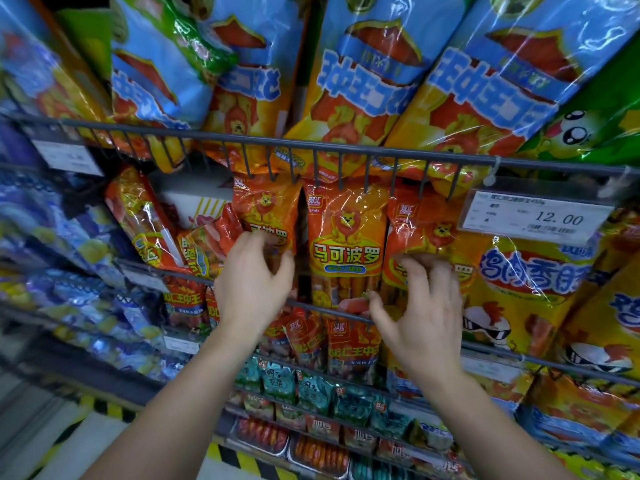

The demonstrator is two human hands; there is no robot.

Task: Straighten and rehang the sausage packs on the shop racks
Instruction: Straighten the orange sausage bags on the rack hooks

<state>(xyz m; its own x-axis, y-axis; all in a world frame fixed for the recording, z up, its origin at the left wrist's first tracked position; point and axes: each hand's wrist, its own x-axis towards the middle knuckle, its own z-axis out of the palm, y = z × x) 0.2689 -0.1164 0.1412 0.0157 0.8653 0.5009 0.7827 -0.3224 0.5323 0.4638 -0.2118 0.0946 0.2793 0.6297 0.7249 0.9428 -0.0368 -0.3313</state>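
Three orange sausage packs with a lion logo hang side by side from the hooks of a grey wire rack (346,152). My left hand (254,282) pinches the lower edge of the left pack (265,211) between thumb and fingers. The middle pack (346,244) hangs straight between my hands, untouched. My right hand (420,306) lies with curled fingers on the front of the right pack (420,223), which looks crumpled; whether it grips it is unclear.
Large blue and yellow packs (367,74) fill the shelf above. A price tag reading 12.00 (540,216) hangs at the right. Yellow chicken-sausage packs (526,289) sit right of my hand, tilted orange packs (145,220) left, smaller packs (311,386) on lower rails.
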